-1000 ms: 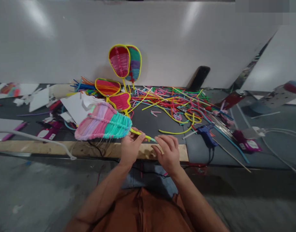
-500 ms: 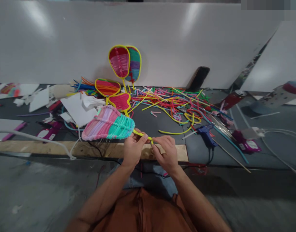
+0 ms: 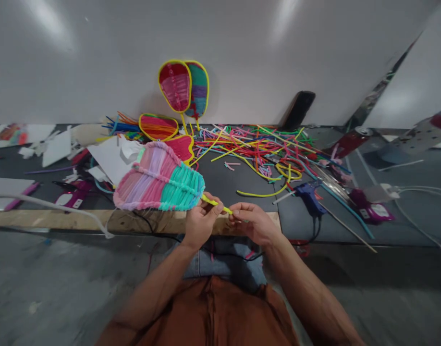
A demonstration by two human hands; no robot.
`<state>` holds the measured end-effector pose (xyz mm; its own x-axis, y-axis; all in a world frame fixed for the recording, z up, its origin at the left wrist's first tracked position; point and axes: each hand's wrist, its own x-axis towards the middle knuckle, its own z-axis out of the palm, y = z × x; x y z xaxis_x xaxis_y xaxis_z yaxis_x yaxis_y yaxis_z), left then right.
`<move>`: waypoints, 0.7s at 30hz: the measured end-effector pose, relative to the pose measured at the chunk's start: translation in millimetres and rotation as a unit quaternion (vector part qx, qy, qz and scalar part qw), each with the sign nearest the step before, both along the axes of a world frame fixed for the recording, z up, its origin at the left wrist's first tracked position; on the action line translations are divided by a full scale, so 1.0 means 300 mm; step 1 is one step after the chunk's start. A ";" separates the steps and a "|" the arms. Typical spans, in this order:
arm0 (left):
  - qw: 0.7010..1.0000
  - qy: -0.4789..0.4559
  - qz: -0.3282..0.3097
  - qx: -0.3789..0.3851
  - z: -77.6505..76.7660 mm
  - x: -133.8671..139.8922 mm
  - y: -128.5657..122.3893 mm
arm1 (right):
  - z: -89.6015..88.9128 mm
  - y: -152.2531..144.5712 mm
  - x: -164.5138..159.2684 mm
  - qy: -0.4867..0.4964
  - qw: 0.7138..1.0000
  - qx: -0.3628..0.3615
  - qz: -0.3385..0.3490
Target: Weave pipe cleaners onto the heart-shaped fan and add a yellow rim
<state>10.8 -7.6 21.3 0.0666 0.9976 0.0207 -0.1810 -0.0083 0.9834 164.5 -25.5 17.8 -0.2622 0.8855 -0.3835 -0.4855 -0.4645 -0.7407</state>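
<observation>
A paddle-shaped fan made of pipe cleaners (image 3: 159, 180), striped pink, lilac and turquoise, points to the left above the table's front edge. Its thin yellow handle (image 3: 210, 200) runs right, into my hands. My left hand (image 3: 201, 218) is closed around the handle near the fan's head. With thumb and fingertips, my right hand (image 3: 254, 221) pinches the handle's far end. More fans stand behind: a red and pink one (image 3: 175, 86) overlaps a teal and purple one (image 3: 201, 91), both yellow-rimmed and leaning on the white panel.
A heap of coloured pipe cleaners (image 3: 242, 144) covers the table's back middle. On the right lie a blue glue gun (image 3: 310, 198), a red can (image 3: 352, 143) and a leaning phone (image 3: 300, 109). White paper (image 3: 110, 161) lies left. A wooden strip (image 3: 79, 221) edges the front.
The fan's head has turned more face-on to me and spread further left and up. My right hand has shifted slightly right, and the yellow end that was bent upright now lies along the handle.
</observation>
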 end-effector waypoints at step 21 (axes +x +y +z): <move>0.998 0.054 0.024 0.022 0.014 0.004 0.016 | -0.034 -0.050 -0.053 -0.487 0.804 0.307 -0.151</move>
